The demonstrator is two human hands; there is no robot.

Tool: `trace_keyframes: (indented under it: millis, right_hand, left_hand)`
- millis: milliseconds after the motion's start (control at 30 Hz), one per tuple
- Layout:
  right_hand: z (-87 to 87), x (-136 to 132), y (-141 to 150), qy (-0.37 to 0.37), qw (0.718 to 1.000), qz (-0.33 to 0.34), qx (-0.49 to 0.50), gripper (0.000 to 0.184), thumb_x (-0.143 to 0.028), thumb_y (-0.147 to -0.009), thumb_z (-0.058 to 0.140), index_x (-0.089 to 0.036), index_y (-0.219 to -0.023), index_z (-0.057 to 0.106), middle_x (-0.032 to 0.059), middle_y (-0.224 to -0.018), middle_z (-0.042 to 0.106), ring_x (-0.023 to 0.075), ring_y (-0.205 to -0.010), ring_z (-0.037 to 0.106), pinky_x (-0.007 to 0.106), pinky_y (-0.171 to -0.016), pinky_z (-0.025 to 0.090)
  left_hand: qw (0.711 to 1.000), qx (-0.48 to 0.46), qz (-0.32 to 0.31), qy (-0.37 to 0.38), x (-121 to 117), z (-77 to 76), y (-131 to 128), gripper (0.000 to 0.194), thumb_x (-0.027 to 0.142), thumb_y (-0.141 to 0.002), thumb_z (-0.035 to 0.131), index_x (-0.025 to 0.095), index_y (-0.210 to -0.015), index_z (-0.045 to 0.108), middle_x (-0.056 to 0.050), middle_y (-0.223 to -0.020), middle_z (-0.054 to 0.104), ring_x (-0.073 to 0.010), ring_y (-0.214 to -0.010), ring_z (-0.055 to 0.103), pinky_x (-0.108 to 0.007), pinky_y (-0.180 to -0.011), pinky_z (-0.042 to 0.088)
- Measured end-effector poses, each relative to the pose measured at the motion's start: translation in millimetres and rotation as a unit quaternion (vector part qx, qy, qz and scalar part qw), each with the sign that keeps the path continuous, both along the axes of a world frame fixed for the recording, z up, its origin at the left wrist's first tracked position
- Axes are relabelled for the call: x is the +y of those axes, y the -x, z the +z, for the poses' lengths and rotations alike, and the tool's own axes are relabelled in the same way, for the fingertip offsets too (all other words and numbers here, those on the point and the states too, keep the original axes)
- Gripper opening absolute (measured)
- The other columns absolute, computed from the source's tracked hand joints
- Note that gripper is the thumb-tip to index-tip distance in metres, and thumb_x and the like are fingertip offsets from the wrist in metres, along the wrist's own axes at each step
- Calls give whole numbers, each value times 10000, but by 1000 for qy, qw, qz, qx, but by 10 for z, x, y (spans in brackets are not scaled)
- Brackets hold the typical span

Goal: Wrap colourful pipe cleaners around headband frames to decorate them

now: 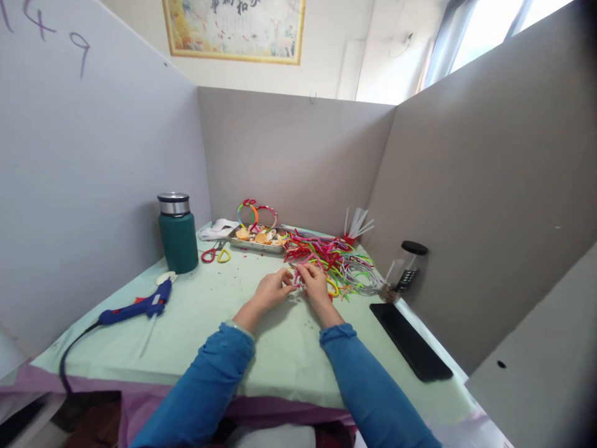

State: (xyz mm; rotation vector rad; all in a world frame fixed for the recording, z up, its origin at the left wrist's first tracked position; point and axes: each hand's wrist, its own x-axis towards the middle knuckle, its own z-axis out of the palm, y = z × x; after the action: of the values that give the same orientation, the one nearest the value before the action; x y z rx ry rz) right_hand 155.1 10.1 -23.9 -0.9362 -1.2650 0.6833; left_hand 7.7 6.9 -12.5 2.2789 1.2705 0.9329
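Pink piece (297,277): located between the fingers of the left hand (270,291) and right hand (315,286), over the tabletop (200,323). Right fingers appear to pinch it; left grip cannot be confirmed. Handling appears unfinished; loose coloured strips (319,249) lie beyond the fingers, apparently unused. Long axis appears to run away from the wearer; leading end indistinguishable.

The held piece (297,275) shows bright pink; the pile (321,249) mixes red, pink, green, yellow and silver-grey. One ring (255,214) runs orange, yellow, green and blue in bands. The scissors (214,251) have one red handle, one yellow. Blue sleeves (212,370), deep green bottle (178,242) with silver top, navy glue gun (135,313), black slab (410,342), pale green desk cover (196,323), grey walls (298,155), purple numerals (80,45), yellow-framed picture (233,34).
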Motion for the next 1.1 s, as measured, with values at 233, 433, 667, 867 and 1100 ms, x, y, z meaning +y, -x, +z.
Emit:
trace_keyframes:
  millis: [233, 433, 667, 867, 1100]
  right_hand:
    - [15, -15, 9, -6, 1000, -2, 2, 291, -458, -745, 577, -182, -650, 569, -32, -565, 468, 120, -550, 412, 240, -530, 331]
    - [32, -38, 27, -9, 1000, 2, -1, 296, -470, -745, 570, -188, -659, 570, -21, -584, 489, 125, -559, 433, 239, -532, 353]
    - [4, -21, 20, 3, 1000, 12, -12, 275, -464, -762, 561, -192, -733, 595, -14, -608, 530, 139, -579, 468, 247, -538, 360]
    - [-23, -2, -23, 1, 998, 12, -66, 245, -417, -756, 580, -178, -743, 632, 4, -668, 568, 150, -637, 499, 259, -593, 384]
    - [-13, -23, -21, -17, 994, 33, -100, 202, -377, -739, 596, -178, -739, 632, 32, -763, 612, 173, -728, 539, 269, -650, 419]
  left_hand:
    - [999, 35, 13, -13, 6, 4, 2, 256, 394, -781, 547, 208, -871, 698, -9, -729, 679, -118, -632, 563, -204, -594, 373]
    - [999, 34, 30, -27, 5, -12, -2, 306, 432, -781, 533, 217, -898, 716, 0, -625, 635, -113, -559, 509, -208, -547, 332]
    - [999, 4, 29, -23, 28, -20, 8, 321, 417, -787, 521, 209, -899, 738, -16, -645, 659, -117, -563, 503, -217, -559, 338]
    - [997, -71, 42, 3, 86, -12, 35, 367, 424, -773, 522, 146, -881, 737, -32, -683, 684, -120, -579, 517, -217, -552, 346]
    - [993, -105, 46, 24, 116, -22, 49, 363, 412, -756, 537, 140, -899, 730, -44, -717, 694, -134, -625, 554, -209, -549, 367]
